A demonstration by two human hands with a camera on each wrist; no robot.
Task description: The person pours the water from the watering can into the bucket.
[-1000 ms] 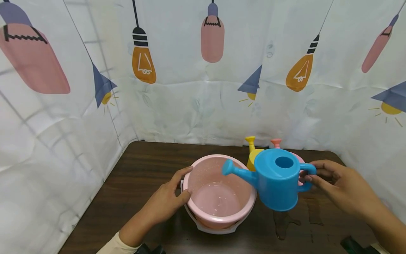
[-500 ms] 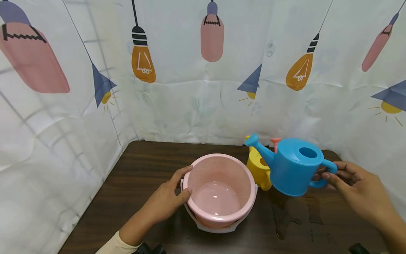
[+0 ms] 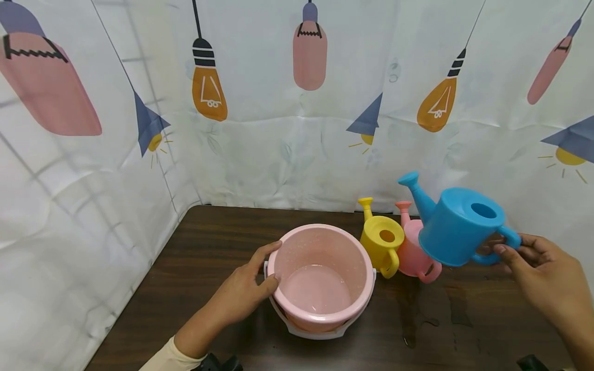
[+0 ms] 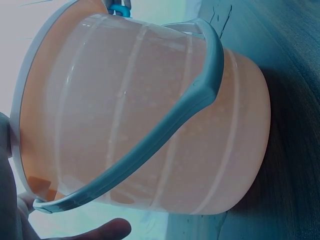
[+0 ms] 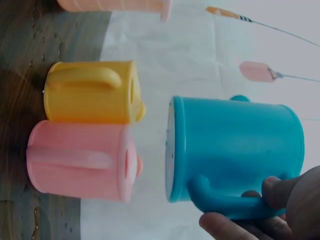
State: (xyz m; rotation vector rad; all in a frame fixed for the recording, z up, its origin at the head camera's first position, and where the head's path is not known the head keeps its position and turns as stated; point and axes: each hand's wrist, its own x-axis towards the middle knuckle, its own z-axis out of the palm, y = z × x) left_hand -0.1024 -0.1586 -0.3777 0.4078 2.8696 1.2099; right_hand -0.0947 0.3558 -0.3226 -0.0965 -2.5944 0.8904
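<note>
My right hand [image 3: 547,268] pinches the handle of a blue watering can [image 3: 459,226], lifted above the table at the right with its spout pointing up and left. From the right wrist, the blue can [image 5: 235,150] appears apart from the others, thumb and fingers around its handle. My left hand [image 3: 246,288] holds the left rim of a pink bucket [image 3: 320,320], thumb and forefinger over the edge. A little clear water shows at the bucket's bottom. In the left wrist view, the bucket's pale handle [image 4: 150,150] hangs down its side.
A yellow watering can [image 3: 378,237] stands right of the bucket, and a pink watering can [image 3: 413,252] stands beside it. Wet streaks [image 3: 408,319] mark the dark wooden table [image 3: 223,232]. A white printed curtain [image 3: 278,154] encloses the back and sides.
The blue watering can has moved from the bucket's right edge rightward and up, uncovering the yellow and pink cans. My left hand and the bucket have stayed in place.
</note>
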